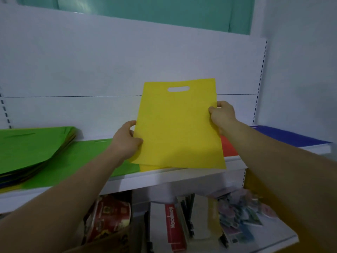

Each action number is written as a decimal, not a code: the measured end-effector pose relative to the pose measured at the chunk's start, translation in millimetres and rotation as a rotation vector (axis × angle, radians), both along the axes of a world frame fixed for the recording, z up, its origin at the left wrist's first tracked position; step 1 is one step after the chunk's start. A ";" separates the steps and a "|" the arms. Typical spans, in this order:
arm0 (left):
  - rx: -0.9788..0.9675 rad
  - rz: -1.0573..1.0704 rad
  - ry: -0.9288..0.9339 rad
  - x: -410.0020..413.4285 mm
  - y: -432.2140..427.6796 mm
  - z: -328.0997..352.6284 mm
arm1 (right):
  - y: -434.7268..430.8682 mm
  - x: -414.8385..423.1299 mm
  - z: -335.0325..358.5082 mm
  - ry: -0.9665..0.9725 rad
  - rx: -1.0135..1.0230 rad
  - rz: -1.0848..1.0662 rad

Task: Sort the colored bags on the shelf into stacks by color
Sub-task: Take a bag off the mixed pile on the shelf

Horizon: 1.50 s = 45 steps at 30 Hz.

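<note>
A flat yellow bag (176, 125) with a cut-out handle is held up, tilted, above the white shelf (164, 177). My left hand (125, 141) grips its left edge and my right hand (222, 115) pinches its right edge. Under it lies another yellow bag (148, 167), mostly hidden. A green bag (85, 157) lies flat to the left of that. At the far left a mixed pile (31, 152) has a green bag on top. An orange bag (228, 147) and a blue bag (290, 136) lie on the shelf to the right.
The white back panel (109, 70) rises behind the shelf, with slotted uprights at both sides. On the lower shelf stand a red notebook (173, 227), red packaging (109, 216) and colourful printed packs (240, 216). A brown cardboard edge (109, 241) shows at the bottom.
</note>
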<state>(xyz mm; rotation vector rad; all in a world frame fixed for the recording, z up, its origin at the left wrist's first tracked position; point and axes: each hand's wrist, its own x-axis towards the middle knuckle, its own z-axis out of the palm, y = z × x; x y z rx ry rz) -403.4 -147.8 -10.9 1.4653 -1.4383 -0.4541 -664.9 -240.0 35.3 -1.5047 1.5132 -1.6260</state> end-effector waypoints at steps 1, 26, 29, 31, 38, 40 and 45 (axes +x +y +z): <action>0.018 0.009 -0.019 3.1 -3.6 -1.9 | -6.7 4.0 -2.2 0.008 -0.001 0.005; 0.465 0.143 -0.672 -36.6 -12.0 -25.2 | -99.0 -0.9 -59.4 1.009 0.255 0.459; 0.486 0.014 -0.663 -34.5 -2.0 -25.1 | -87.7 -1.1 -58.8 1.097 0.266 0.513; 0.519 -0.029 -0.664 -33.7 3.9 -24.1 | -81.2 0.1 -59.4 1.163 0.257 0.520; 0.494 -0.010 -0.682 -31.3 6.8 -23.2 | -71.6 6.1 -64.9 1.241 0.234 0.496; 0.491 -0.004 -0.694 -29.4 6.2 -24.8 | -71.8 6.0 -66.5 1.255 0.246 0.494; 0.485 -0.005 -0.705 -28.6 3.3 -28.6 | -73.3 4.6 -69.7 1.278 0.257 0.501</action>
